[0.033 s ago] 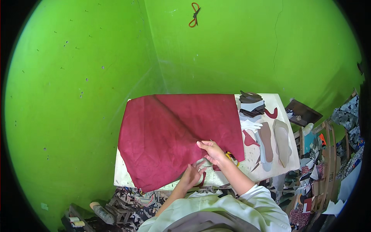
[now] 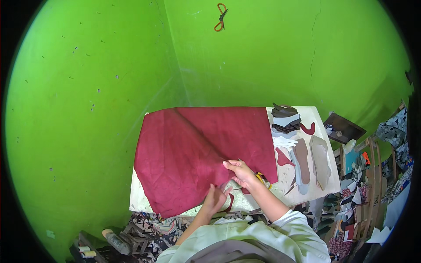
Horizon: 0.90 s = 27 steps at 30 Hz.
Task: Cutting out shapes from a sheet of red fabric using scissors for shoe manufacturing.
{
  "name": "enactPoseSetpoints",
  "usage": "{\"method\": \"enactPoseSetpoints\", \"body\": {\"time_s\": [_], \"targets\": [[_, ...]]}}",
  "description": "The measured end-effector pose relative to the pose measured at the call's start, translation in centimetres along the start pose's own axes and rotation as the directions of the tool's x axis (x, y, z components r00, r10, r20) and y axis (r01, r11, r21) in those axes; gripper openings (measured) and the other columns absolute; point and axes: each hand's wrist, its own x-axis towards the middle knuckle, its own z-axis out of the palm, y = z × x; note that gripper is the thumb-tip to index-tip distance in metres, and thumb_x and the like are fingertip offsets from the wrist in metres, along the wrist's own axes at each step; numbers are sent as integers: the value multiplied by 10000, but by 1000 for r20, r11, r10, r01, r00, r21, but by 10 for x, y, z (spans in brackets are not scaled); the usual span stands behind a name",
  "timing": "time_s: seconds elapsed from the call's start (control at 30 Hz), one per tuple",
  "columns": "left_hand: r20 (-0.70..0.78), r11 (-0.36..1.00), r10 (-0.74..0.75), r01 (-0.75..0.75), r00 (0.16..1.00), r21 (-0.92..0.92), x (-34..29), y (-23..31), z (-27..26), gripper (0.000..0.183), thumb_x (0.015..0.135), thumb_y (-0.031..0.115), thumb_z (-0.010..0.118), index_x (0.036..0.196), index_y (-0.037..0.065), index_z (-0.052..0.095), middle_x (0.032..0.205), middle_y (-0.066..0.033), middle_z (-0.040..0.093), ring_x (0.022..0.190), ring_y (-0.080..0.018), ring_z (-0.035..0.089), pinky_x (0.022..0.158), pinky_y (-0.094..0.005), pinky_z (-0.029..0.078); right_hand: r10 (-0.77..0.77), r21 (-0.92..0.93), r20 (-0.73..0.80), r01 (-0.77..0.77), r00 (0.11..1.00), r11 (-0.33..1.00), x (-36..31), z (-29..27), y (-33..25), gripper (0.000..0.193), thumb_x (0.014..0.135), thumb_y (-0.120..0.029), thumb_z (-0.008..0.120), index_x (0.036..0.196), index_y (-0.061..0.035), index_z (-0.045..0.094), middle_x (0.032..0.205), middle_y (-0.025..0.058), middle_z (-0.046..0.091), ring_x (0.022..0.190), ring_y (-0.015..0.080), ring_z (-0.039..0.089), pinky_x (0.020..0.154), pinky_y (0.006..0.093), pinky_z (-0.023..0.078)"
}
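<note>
1. At the lower left, below the green wall (image 2: pixel 87 131), a bottle-like container (image 2: pixel 117 242) lies on its side near some dark wooden pieces.
2. Left of centre, a wide maroon cloth (image 2: pixel 188 162) covers most of the pale table (image 2: pixel 137 199), with a dark diagonal crease running down toward the hands; its near left corner reaches the table's front edge.
3. Near the cloth's front edge is the left hand (image 2: pixel 213 199), its fingers loosely parted and grasping nothing that shows; whether they touch the cloth, I cannot tell.
4. High on the wall hangs an orange looped item (image 2: pixel 220 17) with a dark middle.
5. Just right of and beyond the left hand, the right hand (image 2: pixel 240 172) is over the cloth, thumb and forefinger drawn together; I cannot tell what, if anything, is pinched between them.
6. Beside the right forearm, a yellow-and-black object (image 2: pixel 262 178) sits partly hidden at the cloth's edge.
7. On the table's right part are a stack of dark and pale pieces (image 2: pixel 286 119), a white bundle (image 2: pixel 284 142), a maroon offcut (image 2: pixel 285 158), a brown sole-shaped piece (image 2: pixel 301 162) and greyish sole-shaped pieces (image 2: pixel 319 162).
8. Beyond the table, at far right, a dark tray (image 2: pixel 348 128) and a wooden rack (image 2: pixel 372 175) stand near mixed scraps.
</note>
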Motion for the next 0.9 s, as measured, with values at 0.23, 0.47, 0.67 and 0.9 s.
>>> {"method": "enactPoseSetpoints", "body": {"time_s": [0.23,0.47,0.67,0.9], "targets": [[-297,951,81,-163,951,-262,1,9,34,438,870,331,465,1195,46,398,1210,-102,460,1150,-218,408,1000,-374,299,-92,-171,12,93,996,981,7,-9,29,215,841,-174,544,974,-18,608,886,46,632,779,101,586,713,245,448],[-347,926,227,-311,910,-212,-11,21,24,362,882,216,451,1174,8,404,1210,-118,457,1132,-231,431,992,-371,329,-82,-677,126,146,989,721,2,-29,39,224,846,-205,541,935,-8,603,841,19,614,738,84,537,672,236,439],[-344,912,171,-281,923,-301,-17,23,16,355,881,213,455,1178,24,407,1216,-115,453,1142,-237,421,993,-397,321,-146,-968,-108,-70,983,243,1,-93,56,338,758,-281,617,927,7,562,787,107,604,761,233,591,700,345,466],[-344,932,126,-230,930,-282,-17,24,11,384,880,244,448,1200,42,382,1227,-120,443,1145,-271,416,987,-466,312,-481,-917,-311,-391,820,-74,8,-123,98,488,668,-236,686,1000,2,418,890,200,585,876,352,568,771,388,468]]}}
